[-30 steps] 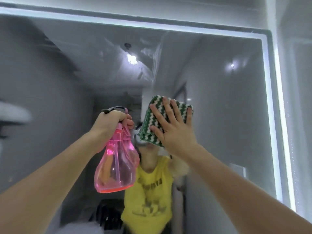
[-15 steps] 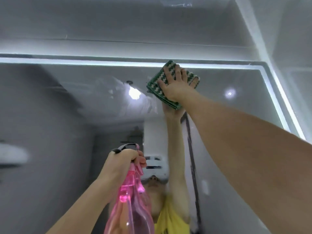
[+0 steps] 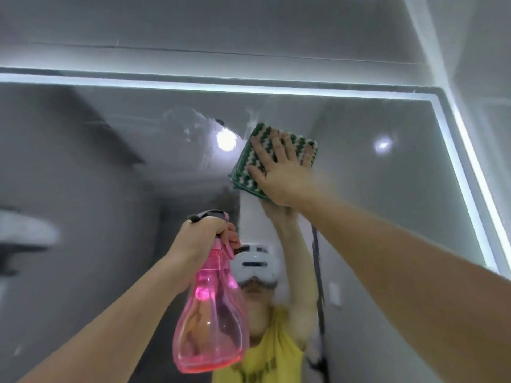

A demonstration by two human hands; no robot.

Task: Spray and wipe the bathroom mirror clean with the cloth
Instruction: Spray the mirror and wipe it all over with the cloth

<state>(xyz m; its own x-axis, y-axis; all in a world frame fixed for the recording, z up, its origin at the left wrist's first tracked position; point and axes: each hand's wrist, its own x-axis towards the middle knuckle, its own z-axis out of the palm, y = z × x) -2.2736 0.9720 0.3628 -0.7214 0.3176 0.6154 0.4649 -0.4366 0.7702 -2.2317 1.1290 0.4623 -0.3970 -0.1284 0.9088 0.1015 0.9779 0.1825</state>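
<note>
We press the cloth (image 3: 272,156) flat-handed with our right hand (image 3: 279,172) against the mirror (image 3: 387,189), our left hand (image 3: 199,236) gripping the unlabelled pink spray bottle (image 3: 213,322).

Dim, soft; mirror (image 3: 110,189) edge-light glares

Cloth against the mirror, spray bottle lower left of it

The right hand (image 3: 279,172) lies flat on the cloth (image 3: 249,164), which lies on the mirror (image 3: 387,189) near its top edge; the left hand (image 3: 199,236) holds the spray bottle (image 3: 210,327) below and left, before the glass.
</note>
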